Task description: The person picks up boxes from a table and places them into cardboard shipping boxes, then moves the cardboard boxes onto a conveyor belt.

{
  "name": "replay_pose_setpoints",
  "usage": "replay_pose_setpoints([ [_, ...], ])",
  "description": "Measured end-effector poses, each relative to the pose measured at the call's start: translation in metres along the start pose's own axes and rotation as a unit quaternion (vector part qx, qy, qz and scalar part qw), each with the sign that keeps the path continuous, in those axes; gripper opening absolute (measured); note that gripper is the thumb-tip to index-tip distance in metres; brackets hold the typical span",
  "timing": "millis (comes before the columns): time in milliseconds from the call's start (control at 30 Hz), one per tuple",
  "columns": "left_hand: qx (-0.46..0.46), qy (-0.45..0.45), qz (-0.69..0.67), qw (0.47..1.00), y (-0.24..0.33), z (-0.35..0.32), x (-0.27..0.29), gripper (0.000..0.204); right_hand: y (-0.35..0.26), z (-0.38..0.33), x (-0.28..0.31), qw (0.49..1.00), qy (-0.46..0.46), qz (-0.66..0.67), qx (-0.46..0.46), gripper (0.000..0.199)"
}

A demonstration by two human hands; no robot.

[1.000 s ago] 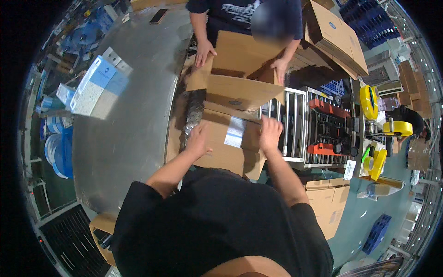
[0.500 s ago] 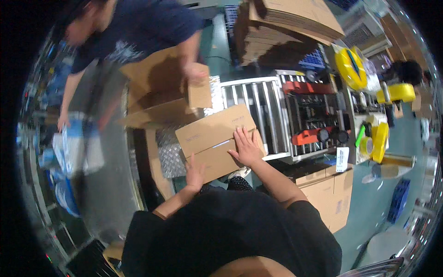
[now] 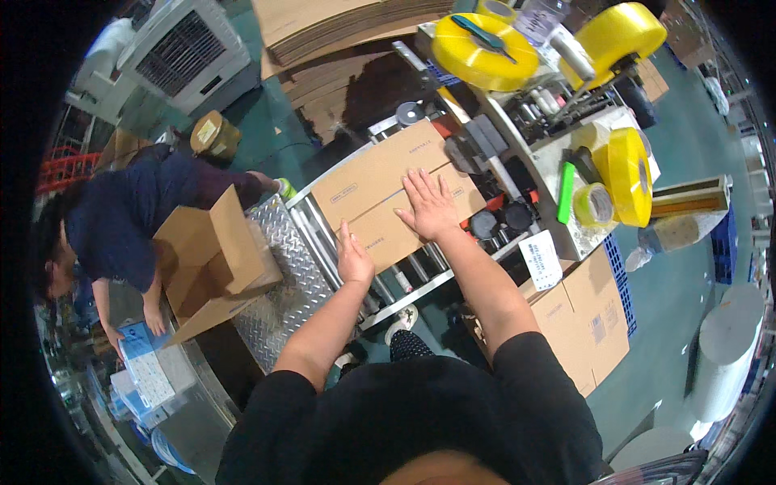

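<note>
A cardboard box (image 3: 373,179) with its top flaps folded down lies on the metal rollers of a conveyor (image 3: 414,301). My right hand (image 3: 431,206) rests flat on its top near the flap seam, fingers spread. At the box's near left corner, my left hand (image 3: 354,257) touches it with fingers stretched out and its palm hidden from view. The box's far right end sits beside the dark rollers and grey blocks of what looks like a box-taping machine (image 3: 478,145).
A co-worker (image 3: 137,210) at left reaches toward blue-and-white packs (image 3: 148,364) beside an open cardboard box (image 3: 212,263). Yellow strap or tape rolls (image 3: 629,176) and a green cutter (image 3: 566,192) lie on the machine's side. Flattened cartons (image 3: 578,323) stand at right.
The box has moved right, off the area by the metal plate and onto the rollers, with both my hands on it. My view has turned right. The co-worker has bent toward the packs.
</note>
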State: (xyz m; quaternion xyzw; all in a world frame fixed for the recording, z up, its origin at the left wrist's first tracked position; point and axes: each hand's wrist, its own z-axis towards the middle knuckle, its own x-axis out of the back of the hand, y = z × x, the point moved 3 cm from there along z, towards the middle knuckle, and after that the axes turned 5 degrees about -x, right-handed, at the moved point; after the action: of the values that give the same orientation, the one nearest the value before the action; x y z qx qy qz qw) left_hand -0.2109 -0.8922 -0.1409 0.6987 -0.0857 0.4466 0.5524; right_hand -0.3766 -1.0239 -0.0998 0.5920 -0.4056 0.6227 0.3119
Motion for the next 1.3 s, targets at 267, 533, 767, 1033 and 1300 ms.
replay_pose_setpoints([
  [267,-0.054,0.009,-0.014,0.998,0.063,0.021,-0.069,0.048,0.027,-0.151,-0.036,0.992,0.004,0.108,-0.065,0.076],
  [533,-0.131,-0.287,-0.121,0.941,0.073,0.017,-0.065,0.07,0.077,-0.382,-0.064,0.837,-0.396,0.009,-0.378,0.091],
  [767,-0.083,-0.492,0.065,0.864,-0.105,-0.126,-0.009,0.051,0.073,-0.442,-0.115,0.895,-0.255,-0.072,-0.359,0.042],
  [1033,0.048,-0.485,0.014,0.873,-0.264,-0.196,0.094,0.053,0.067,-0.467,-0.069,0.921,0.021,-0.029,-0.387,0.051],
  [1300,0.019,-0.362,-0.112,0.925,-0.23,-0.168,0.154,0.047,-0.114,-0.446,0.12,0.974,0.086,0.03,-0.208,0.031],
])
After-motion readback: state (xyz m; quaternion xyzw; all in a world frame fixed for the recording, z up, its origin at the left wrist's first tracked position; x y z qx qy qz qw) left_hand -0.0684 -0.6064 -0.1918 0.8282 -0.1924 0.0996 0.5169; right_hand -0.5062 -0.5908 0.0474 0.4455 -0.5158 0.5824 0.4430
